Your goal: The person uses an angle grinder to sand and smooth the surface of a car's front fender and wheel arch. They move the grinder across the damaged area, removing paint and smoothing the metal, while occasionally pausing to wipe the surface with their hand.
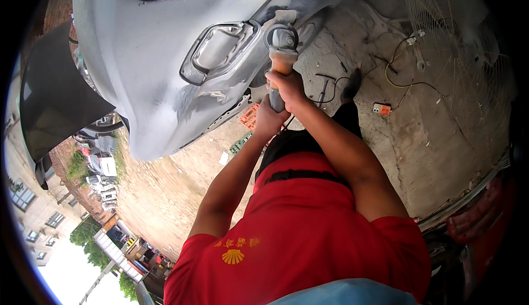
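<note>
An angle grinder [282,59] with an orange and grey body is held in both my hands, its head pointing away from me. My right hand [289,90] wraps around the middle of the body. Behind it, my left hand [269,118] closes around the rear end. The grinder's round head is up against or just over the lower edge of a grey car body panel [160,68]; I cannot tell whether it touches. Patchy sanded areas show on the panel, next to a rounded recessed opening [217,54].
A hammer [324,91], cables [394,68] and a small orange and white object [381,108] lie on the dusty floor at right. A wire fan cage [441,40] stands far right. Orange [249,116] and green cases [241,143] lie below the car. A dark panel [58,92] rises at left.
</note>
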Demonstrator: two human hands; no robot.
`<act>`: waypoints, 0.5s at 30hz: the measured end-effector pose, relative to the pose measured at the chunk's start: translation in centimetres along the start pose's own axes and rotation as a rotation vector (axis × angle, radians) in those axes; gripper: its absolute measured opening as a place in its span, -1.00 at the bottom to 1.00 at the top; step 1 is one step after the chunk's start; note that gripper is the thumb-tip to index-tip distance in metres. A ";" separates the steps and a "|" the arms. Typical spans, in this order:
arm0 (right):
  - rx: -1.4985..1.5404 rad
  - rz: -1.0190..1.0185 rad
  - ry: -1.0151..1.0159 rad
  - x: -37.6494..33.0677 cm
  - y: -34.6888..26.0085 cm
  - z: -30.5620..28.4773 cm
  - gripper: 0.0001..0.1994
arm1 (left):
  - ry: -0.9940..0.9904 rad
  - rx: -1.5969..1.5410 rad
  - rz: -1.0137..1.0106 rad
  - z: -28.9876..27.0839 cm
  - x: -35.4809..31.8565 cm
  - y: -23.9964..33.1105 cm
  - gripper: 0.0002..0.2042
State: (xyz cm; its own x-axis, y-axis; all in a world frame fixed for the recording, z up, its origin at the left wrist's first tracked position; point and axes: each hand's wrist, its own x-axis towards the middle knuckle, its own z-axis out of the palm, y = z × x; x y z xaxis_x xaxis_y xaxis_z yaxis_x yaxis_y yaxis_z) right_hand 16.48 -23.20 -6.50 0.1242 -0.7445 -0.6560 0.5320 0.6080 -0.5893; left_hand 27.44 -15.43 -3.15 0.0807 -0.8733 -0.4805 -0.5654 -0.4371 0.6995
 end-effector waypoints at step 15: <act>-0.136 -0.099 -0.002 2.1 -1.6 -0.7 -0.73 | -0.062 -0.071 -0.003 0.4 2.6 1.9 -0.38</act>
State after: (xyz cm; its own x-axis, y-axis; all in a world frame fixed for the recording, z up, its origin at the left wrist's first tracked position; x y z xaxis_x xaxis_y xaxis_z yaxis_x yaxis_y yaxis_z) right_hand 15.26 -25.55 -7.27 0.0789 -0.8032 -0.5905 0.4232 0.5633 -0.7097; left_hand 26.25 -18.50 -3.25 0.0302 -0.8579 -0.5129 -0.5052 -0.4559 0.7328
